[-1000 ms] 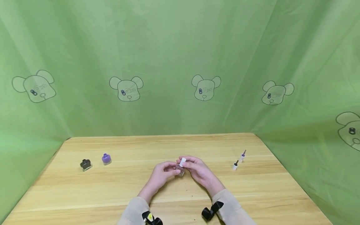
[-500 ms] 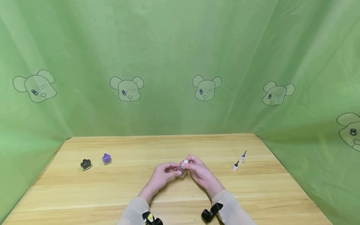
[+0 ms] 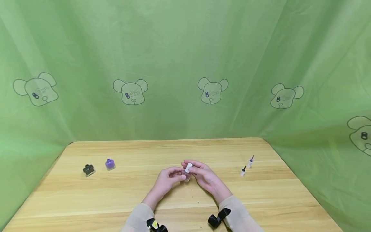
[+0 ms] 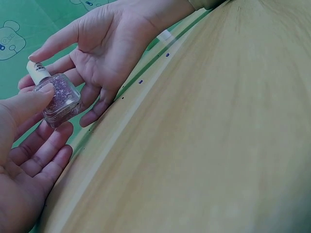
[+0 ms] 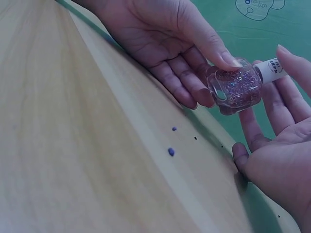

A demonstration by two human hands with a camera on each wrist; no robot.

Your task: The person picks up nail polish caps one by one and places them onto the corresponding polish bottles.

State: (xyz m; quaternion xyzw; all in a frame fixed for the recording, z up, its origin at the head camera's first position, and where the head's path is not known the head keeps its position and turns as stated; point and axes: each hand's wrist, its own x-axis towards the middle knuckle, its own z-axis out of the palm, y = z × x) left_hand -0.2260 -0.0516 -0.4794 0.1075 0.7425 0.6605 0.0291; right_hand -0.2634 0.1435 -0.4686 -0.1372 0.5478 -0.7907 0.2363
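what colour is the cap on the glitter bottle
White with dark print; the cap shows best in the right wrist view.

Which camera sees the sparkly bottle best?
The right wrist view: the bottle looks biggest there, and its sparkles show. The left wrist view has it a bit smaller, with the left thumb covering more. In the head view it's tiny and partly hidden.

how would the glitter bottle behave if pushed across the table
The glitter bottle looks like clear glass, so probably stiff and breakable. Its smooth, shiny sides may feel slippery. Its body looks angular rather than round, so it would likely slide more than roll.
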